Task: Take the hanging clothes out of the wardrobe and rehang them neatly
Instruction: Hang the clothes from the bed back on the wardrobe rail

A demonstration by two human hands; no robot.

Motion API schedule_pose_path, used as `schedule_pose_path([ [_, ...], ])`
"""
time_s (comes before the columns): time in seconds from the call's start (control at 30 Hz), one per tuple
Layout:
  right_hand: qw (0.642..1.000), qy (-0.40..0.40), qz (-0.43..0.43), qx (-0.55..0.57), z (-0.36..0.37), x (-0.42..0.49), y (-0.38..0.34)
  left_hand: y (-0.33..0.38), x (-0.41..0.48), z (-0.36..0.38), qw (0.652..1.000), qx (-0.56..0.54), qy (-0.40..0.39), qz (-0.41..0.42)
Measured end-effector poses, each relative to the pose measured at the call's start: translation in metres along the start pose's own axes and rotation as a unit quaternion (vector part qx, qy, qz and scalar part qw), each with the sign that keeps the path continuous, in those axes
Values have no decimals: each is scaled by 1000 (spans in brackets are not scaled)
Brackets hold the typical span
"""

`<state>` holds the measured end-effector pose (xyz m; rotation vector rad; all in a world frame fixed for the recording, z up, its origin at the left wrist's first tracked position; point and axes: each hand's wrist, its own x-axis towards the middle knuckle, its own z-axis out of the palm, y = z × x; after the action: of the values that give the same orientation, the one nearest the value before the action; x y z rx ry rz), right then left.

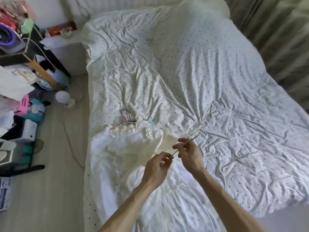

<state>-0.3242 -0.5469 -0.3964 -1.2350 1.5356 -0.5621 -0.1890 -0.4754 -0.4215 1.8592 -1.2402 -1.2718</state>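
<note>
Hovering over a bed [192, 72] with a dotted white cover, both hands are shown with fingers curled. Thin pale wire hangers [198, 131] are pinched at their lower end by the left hand [156, 166] and gripped slightly higher by the right hand [188, 154], slanting up to the right. White ruffled clothes [133, 144] are spread on the bed's near left part, beneath the hands. Pink and blue hangers [124, 117] lie at their far edge.
</note>
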Motion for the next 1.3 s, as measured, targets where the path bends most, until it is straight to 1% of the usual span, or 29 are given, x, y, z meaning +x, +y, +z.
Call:
schedule_pose_path([
  [0.1, 1000, 3, -12, -29, -64, -16, 9, 45, -4, 20, 988, 68, -138, 25],
  [0.13, 999, 5, -22, -41, -89, -22, 12, 59, -4, 25, 982, 92, -162, 41],
  [0.2, 997, 30, -41, -63, -145, -37, 14, 90, -1, 33, 976, 119, -170, 66],
  [0.27, 991, 68, -65, -90, -203, -57, 13, 123, 5, 44, 976, 135, -141, 92],
  [0.33, 984, 108, -85, -115, -259, -81, 11, 160, 9, 61, 972, 158, -100, 141],
  [0.5, 962, 183, -129, -154, -373, -148, -4, 267, -5, 129, 946, 174, -44, 272],
  [0.53, 958, 200, -136, -152, -392, -161, -7, 287, -12, 144, 934, 184, -21, 306],
  [0.57, 955, 217, -143, -146, -410, -174, -10, 305, -19, 159, 914, 209, 9, 348],
  [0.63, 942, 255, -162, -145, -444, -195, -15, 337, -34, 188, 861, 268, 58, 428],
  [0.7, 930, 280, -179, -155, -477, -215, -18, 365, -47, 218, 821, 297, 87, 479],
  [0.73, 925, 292, -185, -159, -493, -224, -18, 378, -54, 233, 811, 298, 97, 494],
  [0.77, 919, 304, -189, -163, -508, -234, -18, 390, -60, 247, 808, 291, 105, 501],
  [0.87, 904, 340, -193, -174, -548, -259, -14, 418, -72, 282, 824, 229, 138, 500],
  [0.93, 894, 361, -192, -184, -569, -275, -8, 428, -73, 299, 827, 232, 146, 490],
  [1.0, 888, 375, -195, -183, -587, -290, -1, 433, -73, 316, 819, 282, 104, 488],
  [1.07, 885, 382, -199, -176, -600, -303, 6, 437, -75, 332, 818, 290, 73, 492],
  [1.13, 884, 384, -205, -168, -612, -312, 13, 444, -82, 346, 839, 240, 63, 483],
  [1.2, 883, 391, -207, -158, -623, -319, 18, 455, -91, 363, 864, 190, 30, 466],
  [1.23, 881, 395, -209, -153, -628, -321, 21, 460, -96, 370, 865, 177, 21, 468],
  [1.3, 878, 405, -211, -144, -639, -323, 25, 471, -103, 383, 858, 165, 36, 485],
])
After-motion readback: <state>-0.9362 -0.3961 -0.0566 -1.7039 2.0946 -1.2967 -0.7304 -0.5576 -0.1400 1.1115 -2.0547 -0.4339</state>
